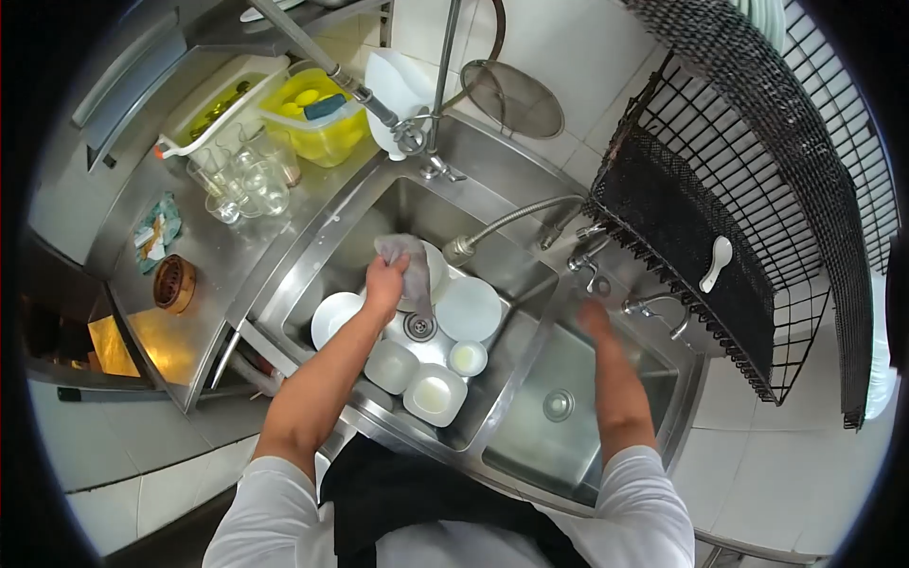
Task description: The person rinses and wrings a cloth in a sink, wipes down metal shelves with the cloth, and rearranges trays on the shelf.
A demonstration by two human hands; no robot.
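Observation:
My left hand [383, 286] is closed on a grey cloth [409, 263] that hangs over the left sink basin [516, 364]. Below it lie white dishes: a round plate [469, 310], another round dish [333, 316], two squarish bowls [436, 395] and a small round bowl [468, 359]. The cloth partly covers one more white dish [438, 273]. Over the far side of the right basin [525, 445], close to the taps [589, 257], is my right hand [595, 318]. Motion smears its fingers, so their state and any contents are unclear.
Drinking glasses [248, 180] and a yellow-filled tub [317, 123] stand on the left counter, with a small bamboo steamer [174, 284]. A flexible spray hose [511, 223] arches over the sink. At right hangs a black wire rack [729, 189] holding a white spoon [718, 262].

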